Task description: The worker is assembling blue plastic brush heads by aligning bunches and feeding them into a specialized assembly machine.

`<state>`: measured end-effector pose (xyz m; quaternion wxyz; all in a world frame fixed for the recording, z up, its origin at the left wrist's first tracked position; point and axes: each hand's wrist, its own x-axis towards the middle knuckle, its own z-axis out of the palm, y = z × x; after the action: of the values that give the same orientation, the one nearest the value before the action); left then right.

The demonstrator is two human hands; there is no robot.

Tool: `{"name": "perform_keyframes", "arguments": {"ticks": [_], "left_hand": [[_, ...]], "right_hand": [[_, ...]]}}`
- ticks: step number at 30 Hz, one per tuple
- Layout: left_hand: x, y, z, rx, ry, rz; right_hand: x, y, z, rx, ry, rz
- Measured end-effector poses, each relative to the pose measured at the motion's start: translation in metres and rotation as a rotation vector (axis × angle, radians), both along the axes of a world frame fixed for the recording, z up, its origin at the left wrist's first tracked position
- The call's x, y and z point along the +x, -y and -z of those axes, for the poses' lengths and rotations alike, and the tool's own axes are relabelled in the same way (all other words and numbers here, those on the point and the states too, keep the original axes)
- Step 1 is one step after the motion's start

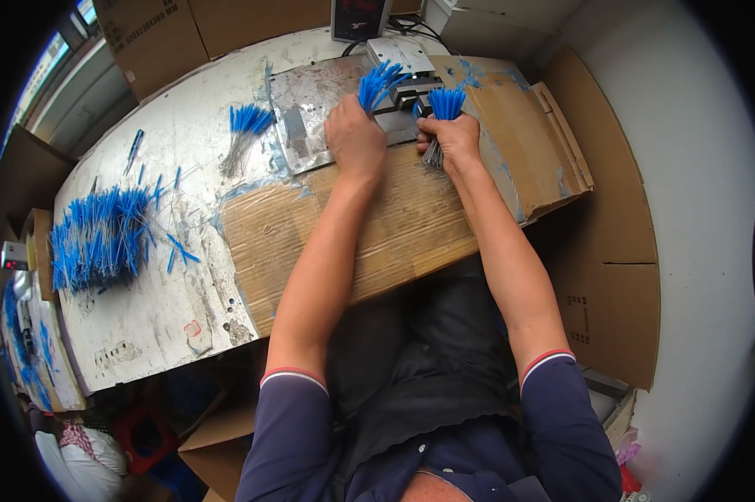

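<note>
Gripping blue-tipped wire bundles: left hand (354, 134) fisted on one (379, 84), right hand (453, 138) another (443, 113); strands apparently grey.

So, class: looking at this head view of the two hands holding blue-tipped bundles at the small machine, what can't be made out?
- Left hand: its fingers and grip on its blue-tipped bundle are hidden behind the hand's back.
- Small machine: its working part is covered by the right hand and its bundle.
- Display box: cut off by the top edge.
- Loose pile: single pieces are too small to count.
</note>
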<state>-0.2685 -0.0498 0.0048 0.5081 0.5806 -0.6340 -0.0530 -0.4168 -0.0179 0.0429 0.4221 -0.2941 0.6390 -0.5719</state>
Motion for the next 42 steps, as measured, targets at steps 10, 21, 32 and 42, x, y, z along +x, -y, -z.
{"name": "perform_keyframes", "arguments": {"ticks": [10,21,32,42], "left_hand": [[-0.001,-0.004,-0.001,0.076,0.112,0.121],[-0.001,-0.006,-0.005,0.081,0.106,0.147],[-0.002,-0.004,0.002,-0.051,0.240,0.176],[-0.007,-0.004,-0.002,0.074,-0.244,0.269]], "right_hand": [[-0.013,-0.015,0.001,-0.140,0.244,-0.095],[-0.018,-0.013,0.003,-0.072,0.223,-0.085],[-0.016,-0.013,0.001,0.027,0.156,-0.148],[-0.002,-0.017,-0.012,0.083,0.094,-0.332]]}}
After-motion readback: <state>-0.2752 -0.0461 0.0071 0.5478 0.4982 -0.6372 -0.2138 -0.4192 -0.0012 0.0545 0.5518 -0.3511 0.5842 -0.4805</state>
